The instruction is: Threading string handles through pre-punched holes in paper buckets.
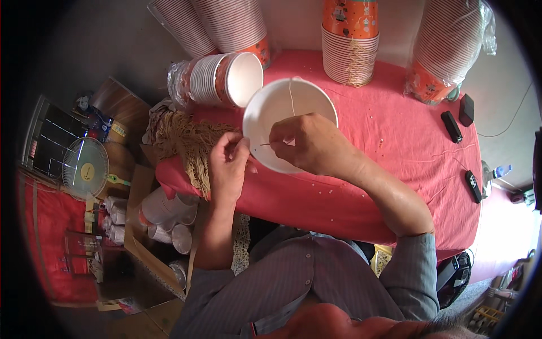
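Observation:
A large white paper bucket (320,101) stands tilted on the red-clothed table, its open mouth facing me. My left hand (230,161) is closed at its left rim, thumb and curled fingers pinching the edge. Inside the mouth, my right hand (299,141) is closed, and a thin dark needle-like piece (264,144) sticks out of its fingertips toward the wall near my left thumb. A pale string (292,96) hangs over the far rim and runs down to the right hand. The right fingertips are partly hidden, so the thin piece's full shape does not show.
Nested bucket stacks (350,56) line the back, one stack (212,79) lying sideways at left. A bundle of tan strings (183,141) drapes over the table's left edge. Small black devices (451,126) lie at right. A cardboard box (152,257) with white containers stands below left.

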The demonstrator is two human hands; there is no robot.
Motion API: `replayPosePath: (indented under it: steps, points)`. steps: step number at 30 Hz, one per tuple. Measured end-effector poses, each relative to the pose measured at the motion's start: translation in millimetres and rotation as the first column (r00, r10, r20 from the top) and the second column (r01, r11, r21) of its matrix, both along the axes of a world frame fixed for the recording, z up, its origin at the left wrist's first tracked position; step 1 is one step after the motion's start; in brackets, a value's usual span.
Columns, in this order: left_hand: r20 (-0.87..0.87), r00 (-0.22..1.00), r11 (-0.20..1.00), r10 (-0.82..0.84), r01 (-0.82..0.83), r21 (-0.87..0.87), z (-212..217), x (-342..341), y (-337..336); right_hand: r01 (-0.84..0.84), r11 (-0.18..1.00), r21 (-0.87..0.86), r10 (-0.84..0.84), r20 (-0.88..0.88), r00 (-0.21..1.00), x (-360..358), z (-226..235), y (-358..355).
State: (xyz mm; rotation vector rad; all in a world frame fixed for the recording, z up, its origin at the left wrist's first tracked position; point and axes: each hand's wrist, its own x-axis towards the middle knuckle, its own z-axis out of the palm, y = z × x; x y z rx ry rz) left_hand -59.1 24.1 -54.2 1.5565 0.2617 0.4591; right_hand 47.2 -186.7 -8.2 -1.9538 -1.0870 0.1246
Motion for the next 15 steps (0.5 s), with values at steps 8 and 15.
replayPosePath:
  steps: [8, 15]
  points:
    - [0.038, 0.998, 0.999, -0.048, 0.047, 0.028, -27.9, -3.0, 11.7, 0.030, 0.999, -0.031, -0.032, -0.063, 0.998, 5.6, -27.2, 16.8]
    - [0.065, 0.995, 0.997, -0.072, 0.069, 0.044, -32.2, -7.5, 11.3, -0.019, 0.996, -0.082, 0.017, -0.036, 0.999, 2.8, -35.1, 20.1]
